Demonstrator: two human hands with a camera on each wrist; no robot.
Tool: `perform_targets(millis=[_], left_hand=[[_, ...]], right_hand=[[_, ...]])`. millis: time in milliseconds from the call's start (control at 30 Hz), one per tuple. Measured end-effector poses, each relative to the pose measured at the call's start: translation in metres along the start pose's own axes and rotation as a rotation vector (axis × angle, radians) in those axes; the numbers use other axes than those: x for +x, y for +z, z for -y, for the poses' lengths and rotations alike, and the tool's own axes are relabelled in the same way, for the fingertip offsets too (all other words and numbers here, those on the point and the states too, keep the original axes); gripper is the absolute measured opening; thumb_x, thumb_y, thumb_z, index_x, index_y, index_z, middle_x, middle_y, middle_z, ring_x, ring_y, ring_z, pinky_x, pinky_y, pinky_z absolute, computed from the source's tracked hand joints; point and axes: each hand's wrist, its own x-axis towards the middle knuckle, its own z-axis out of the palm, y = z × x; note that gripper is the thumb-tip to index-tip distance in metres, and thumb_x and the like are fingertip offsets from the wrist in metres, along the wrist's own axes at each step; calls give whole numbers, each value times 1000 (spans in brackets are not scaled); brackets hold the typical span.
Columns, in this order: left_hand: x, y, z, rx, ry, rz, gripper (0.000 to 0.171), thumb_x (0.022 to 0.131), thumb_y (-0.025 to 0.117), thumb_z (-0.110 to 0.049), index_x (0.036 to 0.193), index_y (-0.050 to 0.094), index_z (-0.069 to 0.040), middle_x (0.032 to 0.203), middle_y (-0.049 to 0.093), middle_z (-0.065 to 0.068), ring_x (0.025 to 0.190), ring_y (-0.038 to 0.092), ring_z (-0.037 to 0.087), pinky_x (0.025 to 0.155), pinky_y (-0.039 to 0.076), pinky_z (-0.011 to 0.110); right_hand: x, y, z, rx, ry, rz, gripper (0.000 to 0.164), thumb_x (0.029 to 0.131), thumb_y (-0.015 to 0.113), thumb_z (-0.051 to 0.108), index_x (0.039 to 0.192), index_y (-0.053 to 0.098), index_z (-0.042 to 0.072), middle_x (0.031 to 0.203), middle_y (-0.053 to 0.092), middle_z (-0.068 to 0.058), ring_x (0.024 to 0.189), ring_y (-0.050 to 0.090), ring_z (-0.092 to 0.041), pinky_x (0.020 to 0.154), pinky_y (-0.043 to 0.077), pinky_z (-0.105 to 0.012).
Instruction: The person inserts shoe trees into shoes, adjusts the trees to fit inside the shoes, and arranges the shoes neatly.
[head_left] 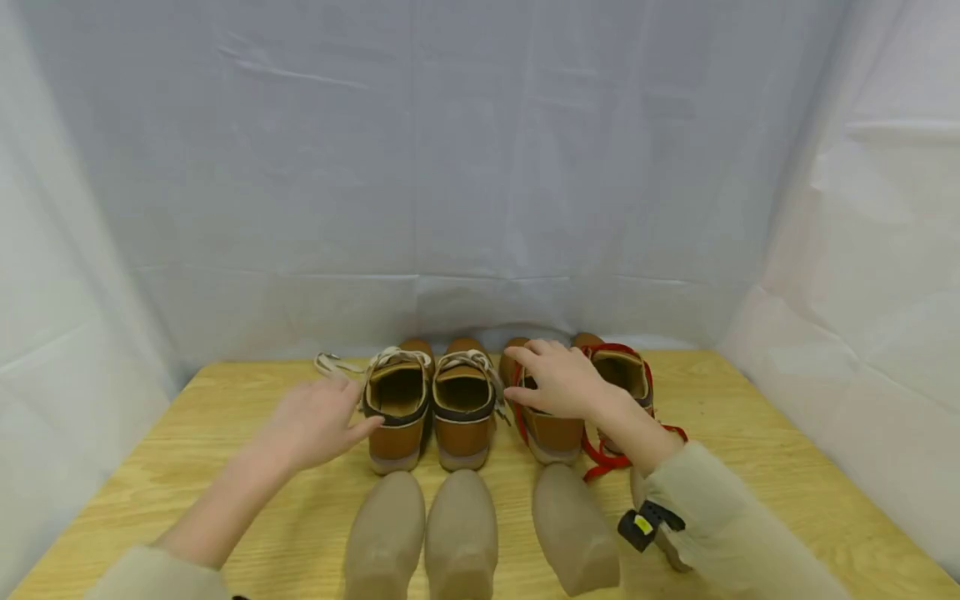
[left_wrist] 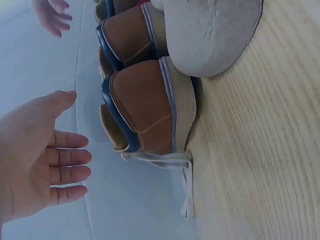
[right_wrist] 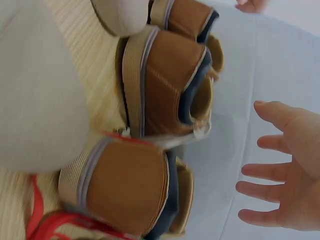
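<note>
My left hand [head_left: 318,419] is held beside the left white-laced brown shoe [head_left: 400,433], fingers extended and nothing in them. In the left wrist view that shoe's heel [left_wrist: 140,102] stands apart from the fingers. Over the inner red-laced brown shoe [head_left: 557,432] hovers my right hand [head_left: 558,379], its fingers spread and its palm free. The right wrist view has this shoe [right_wrist: 127,185] a little away from the fingertips. The second white-laced shoe [head_left: 462,433] stands between the hands. The outer red-laced shoe [head_left: 621,375] is partly behind the right wrist.
Beige foot-shaped shoe lasts [head_left: 386,529] lie in front of the shoes, one mostly hidden under the right sleeve. Loose red laces [head_left: 603,458] trail on the wooden table [head_left: 750,467]. White sheeting [head_left: 480,167] hangs behind and at both sides. A black strap [head_left: 651,525] shows by the right sleeve.
</note>
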Motion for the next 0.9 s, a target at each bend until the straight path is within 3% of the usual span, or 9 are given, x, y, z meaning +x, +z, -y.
perform_targets(millis=[233,500,667,900], left_hand=[[-12,0,-14,64,87,-8,46,83,61,-49,96,59,-5,81,57,5,68,58,25,61,47,42],[-25,1,-31,88,176,-32,54,83,61,-50,112,59,-5,99,60,9,86,59,27,70,48,45],[-35,1,-39,71,239,-31,53,81,62,-52,108,60,-7,96,57,4,85,56,24,68,45,41],[-47,4,-43,65,362,-64,53,73,62,-63,89,55,-13,80,45,-3,73,49,18,63,38,35]], right_hand=[[16,5,30,-57,-93,61,59,89,56,47,139,43,17,133,47,-9,119,45,-30,89,41,-48],[30,13,55,-108,-143,98,59,90,54,48,141,41,21,136,44,-8,120,44,-28,90,41,-48],[35,22,67,-131,-155,101,62,90,53,49,143,36,21,137,43,-7,123,43,-26,90,41,-47],[38,34,83,-253,-127,100,72,86,47,62,143,33,20,132,44,-6,123,41,-26,92,39,-52]])
